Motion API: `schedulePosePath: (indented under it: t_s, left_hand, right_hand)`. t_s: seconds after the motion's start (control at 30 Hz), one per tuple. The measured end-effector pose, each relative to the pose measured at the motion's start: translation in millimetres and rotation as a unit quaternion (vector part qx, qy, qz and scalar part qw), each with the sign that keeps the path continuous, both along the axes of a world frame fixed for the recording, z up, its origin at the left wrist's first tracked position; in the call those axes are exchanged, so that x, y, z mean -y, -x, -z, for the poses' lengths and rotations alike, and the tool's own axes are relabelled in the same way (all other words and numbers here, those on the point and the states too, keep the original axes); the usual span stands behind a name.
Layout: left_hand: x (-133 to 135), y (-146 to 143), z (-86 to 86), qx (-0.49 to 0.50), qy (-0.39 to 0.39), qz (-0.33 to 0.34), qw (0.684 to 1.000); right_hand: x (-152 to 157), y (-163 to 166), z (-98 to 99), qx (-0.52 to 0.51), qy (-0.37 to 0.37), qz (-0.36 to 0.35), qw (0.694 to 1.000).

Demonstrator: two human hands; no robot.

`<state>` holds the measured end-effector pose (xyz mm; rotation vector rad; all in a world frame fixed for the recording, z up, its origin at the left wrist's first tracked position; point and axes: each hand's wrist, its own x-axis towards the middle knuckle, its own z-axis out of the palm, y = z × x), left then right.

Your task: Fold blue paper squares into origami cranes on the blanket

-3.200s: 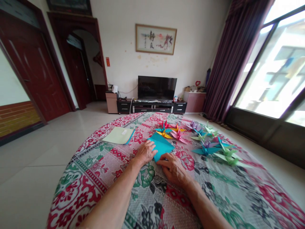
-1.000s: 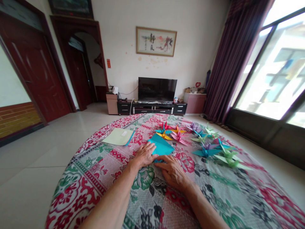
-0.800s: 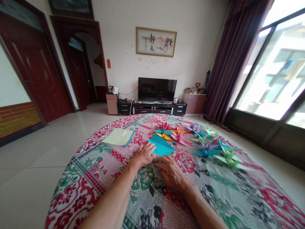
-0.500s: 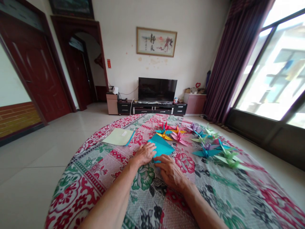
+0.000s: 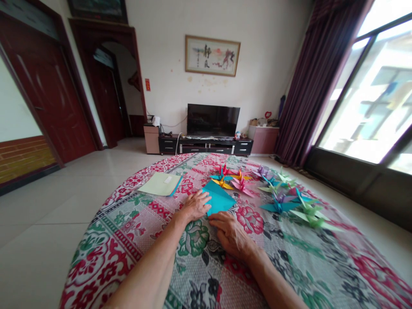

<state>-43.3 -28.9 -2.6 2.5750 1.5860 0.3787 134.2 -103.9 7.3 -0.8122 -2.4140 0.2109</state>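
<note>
One blue sheet (image 5: 220, 201) is lying on the desk (image 5: 96, 219), the left hand (image 5: 195, 206) resting flat on its left side, fingers slightly parted, the right hand (image 5: 230, 231) curling at its near corner; whether it is pinching, I cannot tell. The pad (image 5: 157, 184) is bearing a white label (image 5: 168, 179) too small to read; a framed picture (image 5: 212, 56) is showing brush characters. Floral cloth (image 5: 135, 231) is covering the desk, a TV (image 5: 213, 120) standing beyond. Cranes (image 5: 279, 204) are sitting past the sheet's far right side, the pad lying near the desk's left edge.
</note>
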Motion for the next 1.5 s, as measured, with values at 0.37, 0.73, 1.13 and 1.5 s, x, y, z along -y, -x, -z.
schedulePosePath:
  t_s: [0.37,0.73,1.13,1.5]
  left_hand:
    - [-1.0,0.1,3.1,-0.016,0.005,-0.002,1.0]
    - [3.6,0.0,-0.9,-0.025,0.021,-0.005,0.999]
    - [-1.4,2.1,3.0,-0.018,0.038,-0.007,0.999]
    - [-2.3,2.5,5.4,-0.013,0.038,-0.009,0.999]
  right_hand:
    - [0.5,2.9,-1.6,-0.003,0.009,0.012,1.0]
    - [0.2,3.1,1.0,-0.01,0.006,0.013,1.0]
    - [0.2,0.4,0.6,-0.072,0.017,0.056,0.996]
    - [-1.7,2.5,-0.4,-0.015,0.033,0.02,0.999]
